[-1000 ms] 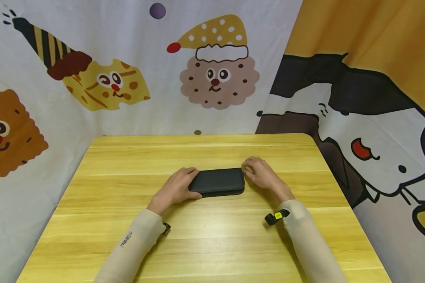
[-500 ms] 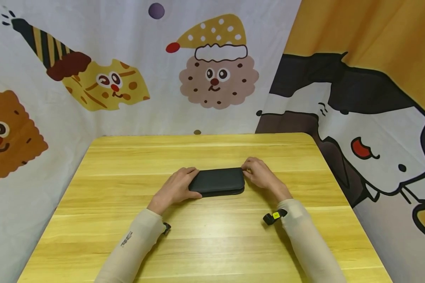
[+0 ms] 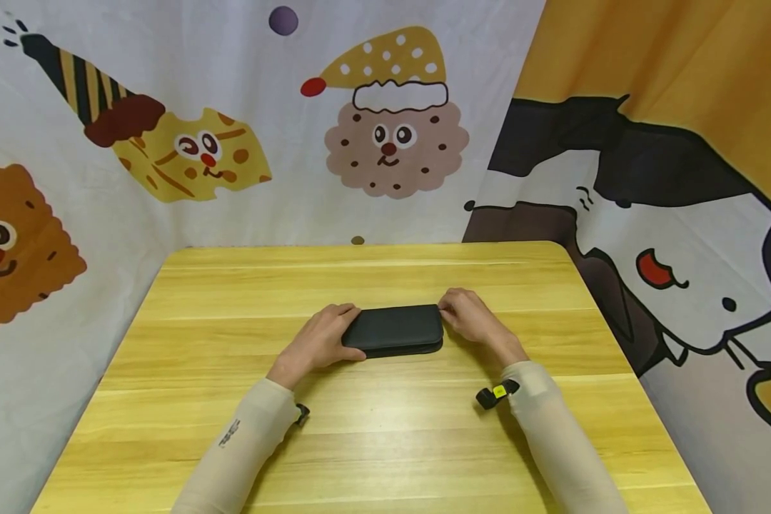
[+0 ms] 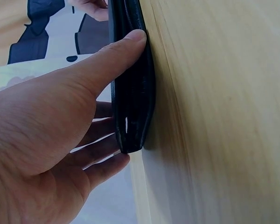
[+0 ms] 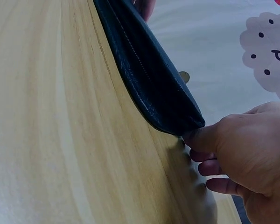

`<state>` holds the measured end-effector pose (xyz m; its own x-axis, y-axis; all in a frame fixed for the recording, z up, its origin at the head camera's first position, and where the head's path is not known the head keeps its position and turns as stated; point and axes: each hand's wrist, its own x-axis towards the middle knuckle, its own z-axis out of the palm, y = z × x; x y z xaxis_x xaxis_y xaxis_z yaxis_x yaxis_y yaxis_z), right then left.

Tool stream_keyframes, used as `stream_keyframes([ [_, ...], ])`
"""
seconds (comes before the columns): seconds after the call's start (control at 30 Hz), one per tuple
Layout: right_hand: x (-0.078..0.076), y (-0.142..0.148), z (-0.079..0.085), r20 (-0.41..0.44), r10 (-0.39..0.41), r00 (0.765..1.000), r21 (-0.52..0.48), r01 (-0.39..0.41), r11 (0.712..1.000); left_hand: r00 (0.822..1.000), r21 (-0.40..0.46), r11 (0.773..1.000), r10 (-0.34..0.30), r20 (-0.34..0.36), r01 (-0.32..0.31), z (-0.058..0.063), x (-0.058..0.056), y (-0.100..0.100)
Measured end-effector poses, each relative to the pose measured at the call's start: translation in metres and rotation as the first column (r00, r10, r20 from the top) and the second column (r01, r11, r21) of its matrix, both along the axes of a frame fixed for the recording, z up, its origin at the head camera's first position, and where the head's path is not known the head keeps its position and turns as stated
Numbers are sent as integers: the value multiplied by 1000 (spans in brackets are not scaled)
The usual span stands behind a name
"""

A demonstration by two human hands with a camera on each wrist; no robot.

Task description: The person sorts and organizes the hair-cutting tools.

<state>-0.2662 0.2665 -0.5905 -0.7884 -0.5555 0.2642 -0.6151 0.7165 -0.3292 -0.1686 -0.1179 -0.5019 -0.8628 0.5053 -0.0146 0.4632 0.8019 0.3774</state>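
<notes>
A long black zip wallet (image 3: 395,330) lies flat on the wooden table, a zipper line running along its near side in the right wrist view. My left hand (image 3: 315,343) grips the left end. Its thumb (image 4: 126,49) presses on the near edge, and the other fingers reach round the far side. At the far right corner of the wallet (image 5: 149,70), my right hand (image 3: 475,319) pinches with thumb and forefinger, the other fingers curled beneath. Whatever small part sits between those fingertips, perhaps a zipper pull, is hidden.
The light wooden table (image 3: 373,442) has rounded far corners. Behind it hangs a white curtain (image 3: 231,57) printed with cartoon biscuits, with an orange and black cartoon print on the right. A black strap (image 3: 497,392) with a yellow patch is on the right wrist.
My right hand has shifted very slightly left and nearer at the wallet's far right corner. The left hand and the wallet stay nearly where they were.
</notes>
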Motion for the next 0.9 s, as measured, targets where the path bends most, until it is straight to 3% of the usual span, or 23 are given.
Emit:
stream_keyframes([
  [0.17, 0, 1, -1, 8, 9, 1000, -1, -8, 1000, 1000, -1, 1000, 0, 8, 0, 0, 0, -1],
  [0.3, 9, -3, 8, 35, -3, 999, -44, 4, 999, 1000, -2, 1000, -2, 17, 2, 1, 0, -1],
  [0.53, 44, -24, 62, 66, -43, 997, -53, 46, 998, 1000, -5, 1000, 2, 29, -2, 1, 0, -1],
  [0.6, 48, -27, 68, 75, -67, 995, -32, 69, 997, 999, -5, 1000, 2, 34, -2, 2, 0, -1],
  [0.9, 51, -27, 68, 73, -98, 992, -34, 101, 994, 999, 5, 1000, 1, 32, -1, 1, 1, -1],
])
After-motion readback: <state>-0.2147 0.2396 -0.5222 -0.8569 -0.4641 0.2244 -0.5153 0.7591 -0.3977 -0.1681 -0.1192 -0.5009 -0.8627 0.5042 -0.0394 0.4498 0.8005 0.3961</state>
